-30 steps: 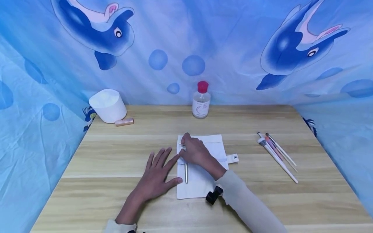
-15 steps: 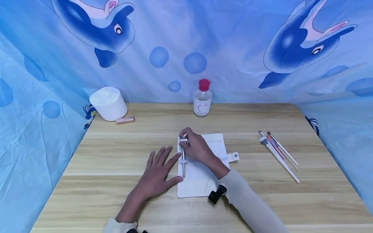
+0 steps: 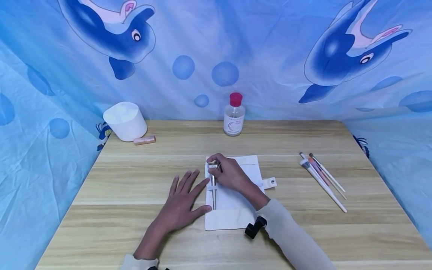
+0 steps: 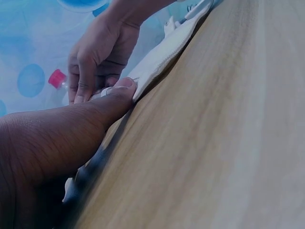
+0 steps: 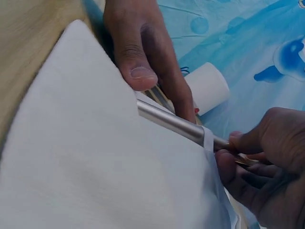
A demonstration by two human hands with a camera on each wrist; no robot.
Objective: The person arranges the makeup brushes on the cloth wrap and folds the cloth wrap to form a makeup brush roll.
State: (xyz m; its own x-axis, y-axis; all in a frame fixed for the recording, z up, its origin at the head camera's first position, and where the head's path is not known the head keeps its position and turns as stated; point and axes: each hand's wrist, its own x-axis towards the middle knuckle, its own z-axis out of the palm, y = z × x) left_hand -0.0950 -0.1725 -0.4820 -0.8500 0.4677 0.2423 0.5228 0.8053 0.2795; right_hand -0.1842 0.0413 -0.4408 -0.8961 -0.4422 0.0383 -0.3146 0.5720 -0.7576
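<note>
A white fabric brush case (image 3: 236, 219) lies unfolded in the middle of the table, its snap tab (image 3: 269, 183) pointing right. My right hand (image 3: 231, 174) pinches a silver-handled makeup brush (image 3: 214, 195) near its far end, over the case's left side. A narrow elastic band (image 5: 208, 139) crosses the handle. In the right wrist view the handle's lower end meets the edge of the case's near pocket. Fingers cover part of the brush head. My left hand (image 3: 183, 206) lies spread on the table, its thumb and index fingertip at the case's left edge.
Several loose makeup brushes (image 3: 324, 183) lie at the right. At the back stands a clear bottle (image 3: 233, 120) with a red cap. Back left are a white rounded container (image 3: 126, 122) and a rose-gold tube (image 3: 144, 140). A blue dolphin-print cloth (image 3: 270, 56) hangs behind the table.
My right hand has shifted its hold toward the brush's far end. The brush slid away from me, then slightly back toward the near pocket. My left hand stays in place.
</note>
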